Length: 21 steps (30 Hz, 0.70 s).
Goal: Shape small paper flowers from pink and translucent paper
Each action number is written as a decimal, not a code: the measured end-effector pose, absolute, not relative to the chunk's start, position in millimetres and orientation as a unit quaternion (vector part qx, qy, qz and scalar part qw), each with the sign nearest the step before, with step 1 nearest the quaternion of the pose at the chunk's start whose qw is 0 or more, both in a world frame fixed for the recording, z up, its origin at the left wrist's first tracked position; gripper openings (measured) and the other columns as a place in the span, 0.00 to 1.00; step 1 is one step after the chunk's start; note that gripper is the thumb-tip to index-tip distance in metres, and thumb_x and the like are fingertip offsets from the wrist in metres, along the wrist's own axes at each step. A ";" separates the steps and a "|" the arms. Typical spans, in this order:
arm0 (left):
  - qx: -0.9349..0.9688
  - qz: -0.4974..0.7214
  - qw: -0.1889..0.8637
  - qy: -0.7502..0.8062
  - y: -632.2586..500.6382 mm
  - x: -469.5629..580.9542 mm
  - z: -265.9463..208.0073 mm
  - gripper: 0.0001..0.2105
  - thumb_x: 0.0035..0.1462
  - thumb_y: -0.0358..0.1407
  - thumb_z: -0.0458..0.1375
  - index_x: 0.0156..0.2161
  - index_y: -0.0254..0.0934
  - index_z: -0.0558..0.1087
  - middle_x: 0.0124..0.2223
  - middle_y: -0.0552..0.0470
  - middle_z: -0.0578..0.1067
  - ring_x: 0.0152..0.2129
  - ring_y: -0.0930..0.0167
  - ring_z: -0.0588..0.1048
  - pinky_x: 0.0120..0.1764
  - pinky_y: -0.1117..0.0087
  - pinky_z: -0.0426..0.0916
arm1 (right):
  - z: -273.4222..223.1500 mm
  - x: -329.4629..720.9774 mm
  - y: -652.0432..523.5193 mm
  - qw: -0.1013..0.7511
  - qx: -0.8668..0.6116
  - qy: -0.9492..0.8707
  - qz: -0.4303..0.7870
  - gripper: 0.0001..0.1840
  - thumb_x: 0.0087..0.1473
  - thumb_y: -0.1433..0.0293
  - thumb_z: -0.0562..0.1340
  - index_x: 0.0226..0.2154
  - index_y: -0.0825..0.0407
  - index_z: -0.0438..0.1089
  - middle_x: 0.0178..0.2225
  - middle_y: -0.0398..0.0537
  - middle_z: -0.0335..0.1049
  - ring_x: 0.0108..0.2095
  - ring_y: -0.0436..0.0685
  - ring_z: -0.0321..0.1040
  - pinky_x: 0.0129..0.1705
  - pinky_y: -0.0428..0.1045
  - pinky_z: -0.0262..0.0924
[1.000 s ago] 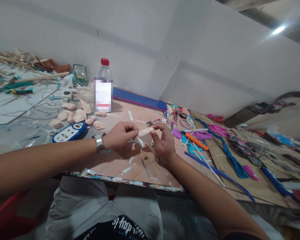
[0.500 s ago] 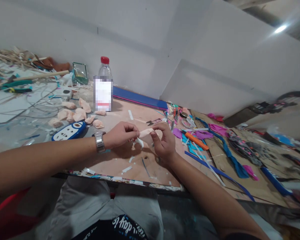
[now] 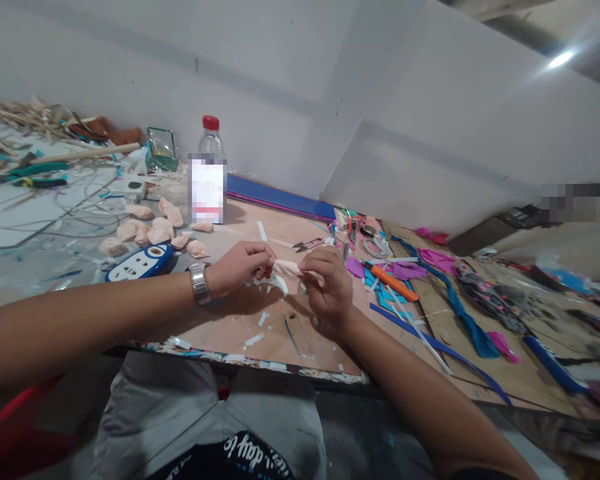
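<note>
Over the middle of the table, a small pale peach piece of thin material (image 3: 287,268) stretches between my two hands. My left hand (image 3: 241,268), with a metal watch at the wrist, pinches its left end. At the other end, the fingertips of my right hand (image 3: 329,283) close on it. A white curled strip (image 3: 282,287) hangs just below the piece, beside my left fingertips; whether it is attached, I cannot tell. Several crumpled peach pieces (image 3: 160,231) lie to the left. Small pink-handled snips (image 3: 308,245) rest behind my hands.
A red-capped bottle (image 3: 211,143) stands behind a blue-and-white power strip (image 3: 140,263). Further left are green-handled pliers (image 3: 37,172). An orange cutter (image 3: 393,281) and a blue ribbon (image 3: 460,313) lie at right. The table's front edge (image 3: 260,365) runs near my lap.
My right fingers have shifted their hold, and the peach piece now looks narrower and straighter between my hands. The white strip hangs at a slightly different angle.
</note>
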<state>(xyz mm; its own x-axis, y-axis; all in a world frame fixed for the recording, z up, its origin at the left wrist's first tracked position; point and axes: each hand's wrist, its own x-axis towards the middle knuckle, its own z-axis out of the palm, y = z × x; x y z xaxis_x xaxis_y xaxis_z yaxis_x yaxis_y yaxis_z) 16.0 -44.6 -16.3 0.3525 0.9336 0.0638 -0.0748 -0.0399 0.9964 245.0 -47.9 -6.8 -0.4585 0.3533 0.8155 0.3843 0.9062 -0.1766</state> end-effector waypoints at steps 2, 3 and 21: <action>0.564 0.432 0.598 0.370 -43.2 16.1 -16.5 0.06 0.52 0.37 0.58 0.27 0.37 0.72 0.21 0.56 0.69 0.20 0.75 0.64 0.25 0.73 0.57 | -5.5 246.6 -48.9 0.467 -0.205 -0.860 -0.016 0.16 0.65 0.74 0.61 0.51 0.39 0.70 0.40 0.47 0.76 0.44 0.63 0.72 0.49 0.63 0.65; 0.562 0.433 0.601 0.369 -42.7 16.1 -16.3 0.06 0.52 0.37 0.58 0.28 0.37 0.72 0.21 0.55 0.69 0.20 0.74 0.64 0.25 0.73 0.57 | -5.1 247.4 -49.5 0.465 -0.203 -0.862 -0.015 0.16 0.65 0.73 0.62 0.52 0.38 0.70 0.41 0.47 0.77 0.44 0.63 0.72 0.50 0.64 0.65; 0.597 0.398 0.588 0.373 -44.2 14.3 -15.1 0.18 0.62 0.47 0.59 0.25 0.37 0.69 0.22 0.55 0.69 0.21 0.75 0.64 0.27 0.71 0.58 | -1.3 247.8 -52.8 0.442 -0.189 -0.876 -0.034 0.15 0.66 0.67 0.65 0.53 0.37 0.71 0.41 0.47 0.77 0.45 0.64 0.70 0.50 0.65 0.64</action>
<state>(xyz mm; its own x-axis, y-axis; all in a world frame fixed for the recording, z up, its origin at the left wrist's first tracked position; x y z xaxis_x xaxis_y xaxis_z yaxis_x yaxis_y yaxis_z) 14.3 -44.2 -15.1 0.4043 0.9139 0.0354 -0.0230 -0.0286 0.9993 247.8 -52.8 -1.3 -0.5386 0.3011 0.7870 0.3615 0.9262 -0.1069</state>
